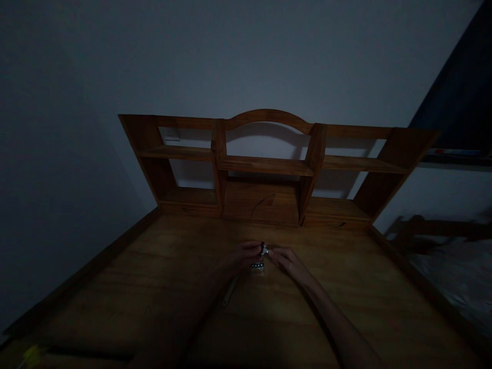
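Above the wooden desktop my left hand [249,252] and my right hand [286,260] meet, fingers pinched from either side on a small silver metal piece with a dark end [265,250]. Its exact kind is too small and dim to make out. Just below it lies a small dark object with a row of bright spots [257,265], close to my left fingertips. A thin pale stick-like handle with a hole at its end [229,293] rests on the desk beside my left forearm, its far end partly hidden by my left hand.
A wooden shelf unit [265,165] stands along the back of the desk [330,307] against the wall. Raised wooden edges border the desk left and right. Something yellow [32,354] shows at the lower left. Pale crumpled material [457,271] lies beyond the right edge. The light is dim.
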Action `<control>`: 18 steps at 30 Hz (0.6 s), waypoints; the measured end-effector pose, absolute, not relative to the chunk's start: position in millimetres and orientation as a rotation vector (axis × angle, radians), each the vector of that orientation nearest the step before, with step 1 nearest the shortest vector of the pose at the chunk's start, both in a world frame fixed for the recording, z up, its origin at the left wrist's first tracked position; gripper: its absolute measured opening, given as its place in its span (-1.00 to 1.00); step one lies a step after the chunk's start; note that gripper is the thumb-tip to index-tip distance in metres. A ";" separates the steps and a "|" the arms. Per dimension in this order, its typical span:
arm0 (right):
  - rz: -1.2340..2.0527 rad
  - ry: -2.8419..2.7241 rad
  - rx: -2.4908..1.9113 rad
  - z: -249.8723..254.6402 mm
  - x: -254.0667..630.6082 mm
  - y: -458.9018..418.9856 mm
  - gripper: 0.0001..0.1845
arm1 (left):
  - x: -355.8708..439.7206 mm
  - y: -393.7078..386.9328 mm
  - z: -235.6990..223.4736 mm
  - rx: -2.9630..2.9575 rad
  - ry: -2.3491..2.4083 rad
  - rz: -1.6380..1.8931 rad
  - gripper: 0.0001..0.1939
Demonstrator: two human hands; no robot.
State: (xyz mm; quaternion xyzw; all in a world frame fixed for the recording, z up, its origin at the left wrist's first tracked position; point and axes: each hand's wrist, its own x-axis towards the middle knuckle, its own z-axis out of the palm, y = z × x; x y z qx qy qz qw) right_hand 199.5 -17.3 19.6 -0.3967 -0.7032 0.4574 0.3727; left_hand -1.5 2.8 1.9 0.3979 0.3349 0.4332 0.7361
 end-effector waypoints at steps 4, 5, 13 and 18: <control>1.145 -1.801 -1.033 18.0 198.4 -17.0 -0.53 | -2.4 0.7 6.6 0.866 0.743 0.945 -0.61; 1.137 -1.805 -1.038 18.2 198.1 -17.1 -0.53 | -2.8 0.1 8.1 0.867 0.743 0.941 -0.60; 1.103 -1.855 -1.029 20.5 198.0 -17.5 -0.53 | -3.8 0.7 10.5 0.889 0.744 0.942 -0.60; 1.123 -1.898 -1.049 16.6 200.4 -14.8 -0.51 | -3.9 0.6 11.5 0.915 0.778 0.952 -0.62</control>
